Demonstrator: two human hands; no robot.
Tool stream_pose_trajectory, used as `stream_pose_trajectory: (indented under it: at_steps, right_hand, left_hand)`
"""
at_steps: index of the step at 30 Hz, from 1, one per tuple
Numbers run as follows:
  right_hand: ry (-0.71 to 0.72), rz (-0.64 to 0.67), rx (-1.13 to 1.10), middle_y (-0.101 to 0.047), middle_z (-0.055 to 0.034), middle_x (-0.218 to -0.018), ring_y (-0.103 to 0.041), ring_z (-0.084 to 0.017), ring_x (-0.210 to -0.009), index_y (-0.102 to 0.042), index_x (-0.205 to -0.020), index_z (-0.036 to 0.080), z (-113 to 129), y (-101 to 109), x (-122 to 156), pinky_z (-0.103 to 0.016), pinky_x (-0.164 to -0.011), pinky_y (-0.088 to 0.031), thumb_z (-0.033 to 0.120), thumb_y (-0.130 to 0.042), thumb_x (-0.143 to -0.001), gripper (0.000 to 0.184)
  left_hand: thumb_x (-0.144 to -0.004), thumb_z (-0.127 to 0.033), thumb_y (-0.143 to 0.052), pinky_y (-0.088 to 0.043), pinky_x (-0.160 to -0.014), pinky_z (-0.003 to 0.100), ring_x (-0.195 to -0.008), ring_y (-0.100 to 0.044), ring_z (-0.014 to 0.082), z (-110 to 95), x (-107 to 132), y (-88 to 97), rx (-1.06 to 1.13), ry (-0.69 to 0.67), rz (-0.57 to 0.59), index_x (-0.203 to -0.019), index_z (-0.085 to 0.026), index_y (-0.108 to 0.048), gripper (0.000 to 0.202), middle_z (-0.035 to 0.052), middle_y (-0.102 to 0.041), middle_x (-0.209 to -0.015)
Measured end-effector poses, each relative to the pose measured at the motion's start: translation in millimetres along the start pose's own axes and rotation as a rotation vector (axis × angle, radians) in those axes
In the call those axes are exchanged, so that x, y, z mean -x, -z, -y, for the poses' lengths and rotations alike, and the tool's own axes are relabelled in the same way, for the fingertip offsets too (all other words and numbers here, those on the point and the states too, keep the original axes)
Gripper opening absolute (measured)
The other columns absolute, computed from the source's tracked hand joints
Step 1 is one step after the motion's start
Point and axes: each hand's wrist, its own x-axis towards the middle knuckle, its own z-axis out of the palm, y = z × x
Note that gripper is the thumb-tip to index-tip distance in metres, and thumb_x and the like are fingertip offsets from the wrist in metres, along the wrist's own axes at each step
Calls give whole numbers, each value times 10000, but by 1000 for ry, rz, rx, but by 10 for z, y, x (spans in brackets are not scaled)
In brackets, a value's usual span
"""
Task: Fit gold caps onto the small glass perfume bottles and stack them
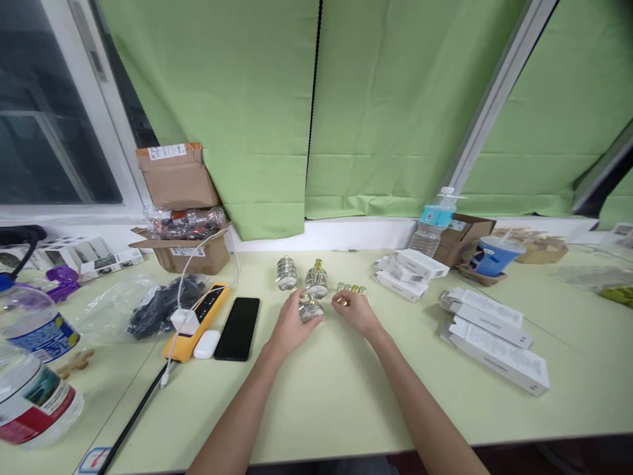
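My left hand (pixel 289 323) curls around a shiny silver, glass-like rounded piece (pixel 311 311) with a small gold-coloured top, resting low at the table. To its right, my right hand (pixel 359 311) is closed in a pinch; a tiny gold-coloured bit shows at the fingertips, too small to name. Just behind the hands stands a similar shiny piece (pixel 316 284) with a yellowish top. A ribbed silvery stack (pixel 286 273) is to the left of that. Several small yellow-green cylinders (pixel 355 288) stand in a row beyond my right fingers, partly hidden.
A black phone (pixel 237 328), white earbud case (pixel 207 344) and orange power strip (pixel 198 323) lie left. Cardboard boxes (pixel 180 257) stand behind them, large bottles (pixel 37 396) at far left. White boxes (pixel 494 343), a water bottle (pixel 435 221) and a blue cup (pixel 494 255) are right.
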Motion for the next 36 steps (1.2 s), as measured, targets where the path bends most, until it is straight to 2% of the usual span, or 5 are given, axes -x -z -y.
stream_pose_trajectory:
  at_steps: [6,16,21,31,36]
  right_hand:
    - [19,86,-151,-736,-54,-838,-610,-194,-702,-760,-906,178,68,-105,4,-303,-657,-473,416,-621,-778,304]
    - [-39,128,-322,-722,-50,-840,-585,-163,-618,-746,-988,164,119,-215,32,-273,-539,-479,466,-684,-742,395]
    - [20,68,-358,-729,-53,-862,-614,-179,-704,-743,-994,179,284,-273,80,-273,-594,-492,482,-664,-780,379]
    - [5,-54,-653,-727,-71,-915,-548,-137,-606,-758,-953,180,555,-318,132,-294,-585,-500,511,-758,-728,401]
    - [32,-108,-715,-720,-78,-1027,-596,-166,-737,-781,-942,215,609,-312,143,-287,-608,-511,494,-776,-720,356]
  left_hand:
    - [-772,-252,-701,-480,-877,316,-991,-628,207,128,-84,-54,73,6,109,-1137,-214,-586,385,53,-679,-1101]
    - [-837,-102,-555,-457,-984,391,-1126,-590,236,158,-65,-39,-58,-60,-29,-1228,-241,-562,415,75,-646,-1215]
    - [-796,-8,-505,-437,-1040,415,-1180,-557,233,154,-74,-33,-140,-99,-29,-1256,-240,-575,519,68,-629,-1259]
    - [-806,-25,-509,-460,-980,400,-1121,-579,241,148,-103,13,-227,-103,-64,-1205,-239,-604,463,73,-651,-1207]
    - [-821,-73,-546,-462,-964,408,-1106,-585,257,151,-97,-5,-224,-88,-62,-1244,-239,-582,456,87,-648,-1213]
